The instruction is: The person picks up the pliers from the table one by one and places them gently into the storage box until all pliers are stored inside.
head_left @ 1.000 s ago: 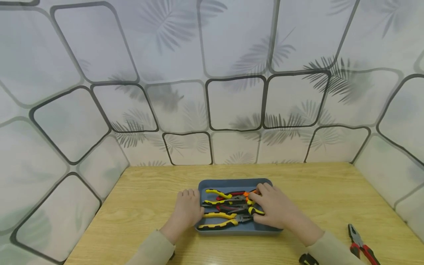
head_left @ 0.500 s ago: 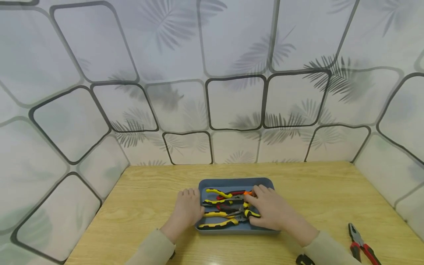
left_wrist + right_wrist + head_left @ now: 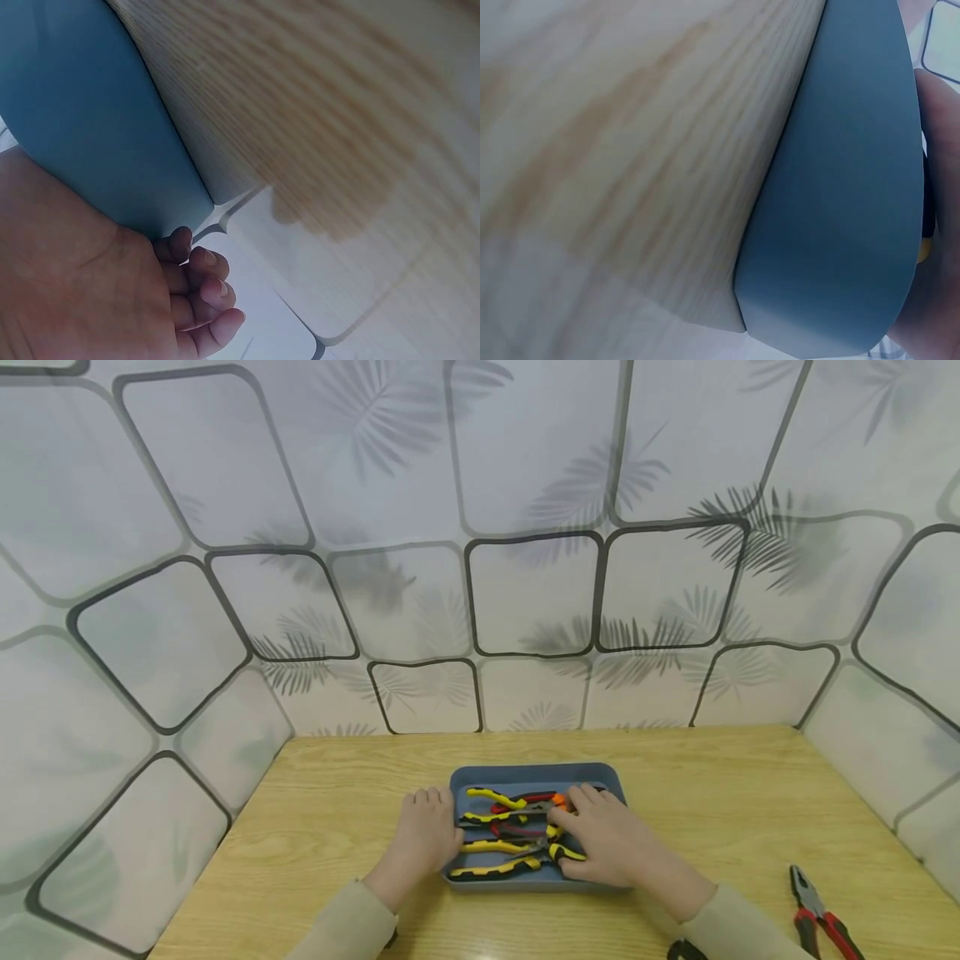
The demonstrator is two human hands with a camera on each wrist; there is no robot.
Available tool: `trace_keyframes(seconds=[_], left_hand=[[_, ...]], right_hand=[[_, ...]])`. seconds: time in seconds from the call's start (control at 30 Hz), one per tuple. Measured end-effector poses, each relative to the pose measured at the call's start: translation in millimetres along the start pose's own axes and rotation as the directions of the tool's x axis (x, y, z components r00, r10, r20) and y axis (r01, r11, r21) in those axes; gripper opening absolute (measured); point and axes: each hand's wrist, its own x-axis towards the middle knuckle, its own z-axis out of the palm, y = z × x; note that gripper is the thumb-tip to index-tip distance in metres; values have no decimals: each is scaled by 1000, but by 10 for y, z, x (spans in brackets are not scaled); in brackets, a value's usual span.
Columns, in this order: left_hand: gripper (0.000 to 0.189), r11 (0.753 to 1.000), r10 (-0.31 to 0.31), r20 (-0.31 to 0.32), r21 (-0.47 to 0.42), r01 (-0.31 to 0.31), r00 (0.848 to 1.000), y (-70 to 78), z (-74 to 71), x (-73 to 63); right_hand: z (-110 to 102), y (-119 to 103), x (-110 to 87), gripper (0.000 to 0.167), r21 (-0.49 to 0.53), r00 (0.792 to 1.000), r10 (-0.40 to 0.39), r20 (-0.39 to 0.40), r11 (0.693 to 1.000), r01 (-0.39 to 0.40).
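Observation:
A blue-grey tray [image 3: 536,887] holds several pliers, among them yellow-and-black-handled ones [image 3: 495,867] at the front. My left hand [image 3: 427,831] grips the tray's left wall, with the thumb over the rim; its other fingers [image 3: 206,281] curl outside in the left wrist view. Inside the tray's right half, my right hand [image 3: 603,835] holds long-nose pliers [image 3: 564,853] by their yellow-and-black handles, noses pointing left over the front pair. Much of those handles is hidden under the hand. From the right wrist view, the tray's outer wall [image 3: 832,195] covers most of the right hand.
Red-and-black-handled pliers [image 3: 813,906] lie on the wooden table [image 3: 337,802] at the right front. A dark object [image 3: 684,950] shows beside the right sleeve. Patterned fabric walls [image 3: 532,593] stand at the back and both sides.
My right hand has shifted left and slightly toward the front inside the tray, and the long-nose pliers have moved with it. The left hand and the tray have stayed in place.

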Motion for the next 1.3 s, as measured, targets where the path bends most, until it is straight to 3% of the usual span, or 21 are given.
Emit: trace_keyframes(seconds=[0.37, 0.6, 0.83, 1.3], left_hand=[[44, 1000, 0, 0, -8, 0, 1000, 0, -17, -7], [45, 1000, -2, 22, -15, 3, 1000, -8, 12, 9], [45, 1000, -3, 14, -11, 3, 1000, -3, 0, 6], [43, 1000, -3, 1, -12, 3, 1000, 2, -44, -13]], right_hand=[[11, -10, -9, 47, 17, 999, -25, -34, 1000, 26], [-1, -15, -5, 36, 78, 995, -11, -96, 997, 18], [-4, -2, 32, 33, 68, 989, -12, -146, 997, 22], [-28, 24, 9, 36, 104, 993, 23, -117, 995, -11]])
